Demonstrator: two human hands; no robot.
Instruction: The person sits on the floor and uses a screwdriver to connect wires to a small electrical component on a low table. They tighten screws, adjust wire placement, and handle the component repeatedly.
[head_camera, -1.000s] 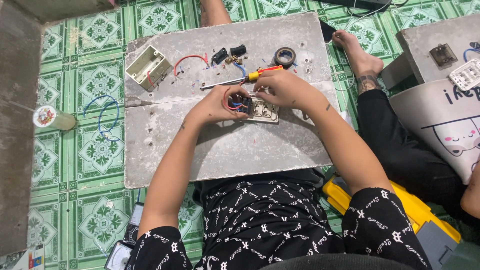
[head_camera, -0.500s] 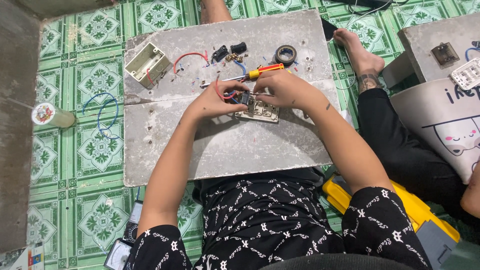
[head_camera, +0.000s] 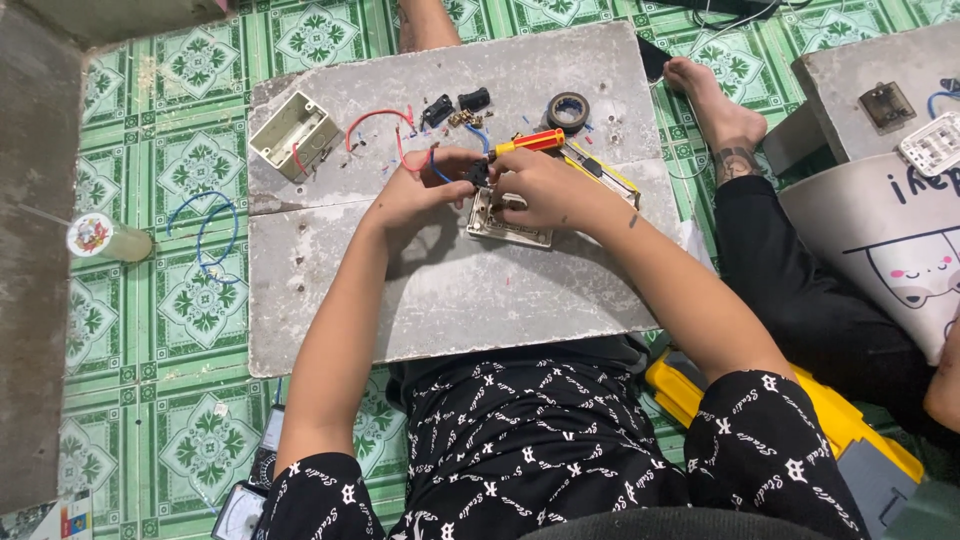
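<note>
Here, big grey slab (head_camera: 440, 300) lies under both hands, on green tiled floor (head_camera: 180, 400). Second slab (head_camera: 850, 70) sits well right of right hand, beside a seated co-worker whose bare foot (head_camera: 715, 110) rests near the slab's right edge. Yellow case (head_camera: 850, 430) lies back-right of the right arm, by the person's lap.

Left hand (head_camera: 420, 195) & right hand (head_camera: 545, 190) meet over a switch plate (head_camera: 505, 225) lying flat on the slab. Right hand is curled, fingers closed, holding the plate from above. Left hand pinches narrow at a small black part (head_camera: 478, 175), held just above the plate's far edge, between the 2 hands; blue wire (head_camera: 435, 165) loops by left fingertips.

Wall box (head_camera: 293, 133), beige, sits well left & beyond left hand. Screwdriver (head_camera: 535, 142), red/yellow handle, lies just beyond right hand, near touching. Tape roll (head_camera: 567, 110), black, is a bit farther beyond. Red wire (head_camera: 375, 125) curves beyond left hand. Two black bits (head_camera: 455, 103) lie at far side, apart from both hands. Blue wire coil (head_camera: 205, 235) on the floor, well left of left arm.
</note>
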